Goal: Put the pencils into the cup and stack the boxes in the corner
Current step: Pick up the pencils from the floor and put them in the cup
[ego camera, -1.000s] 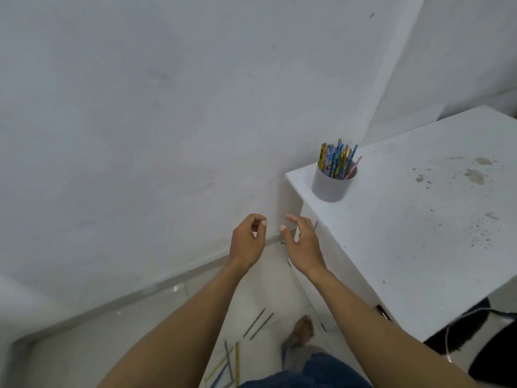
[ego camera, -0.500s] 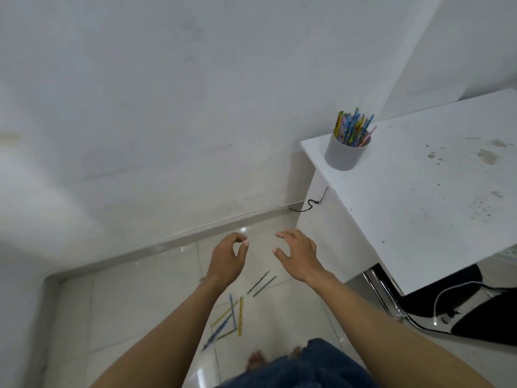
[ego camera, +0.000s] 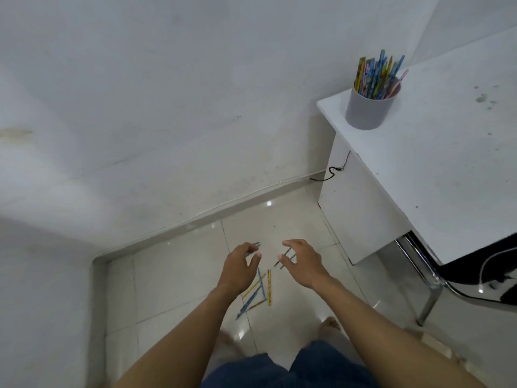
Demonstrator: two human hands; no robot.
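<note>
Both hands are being held out over the floor (ego camera: 173, 278) with nothing gripped: the left hand (ego camera: 239, 271) with fingers loosely curled, the right hand (ego camera: 303, 263) spread wide, and the loose pencils (ego camera: 258, 292) are lying scattered on the tiles just beneath and between them. Well above and to the right of those pencils, the grey cup (ego camera: 368, 107) is being kept upright at the corner of the white table (ego camera: 447, 169), many coloured pencils already standing in it.

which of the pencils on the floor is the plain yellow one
The yellow pencil lying nearly straight up and down at the right edge of the pile; the others beside it look blue or mixed.
</note>
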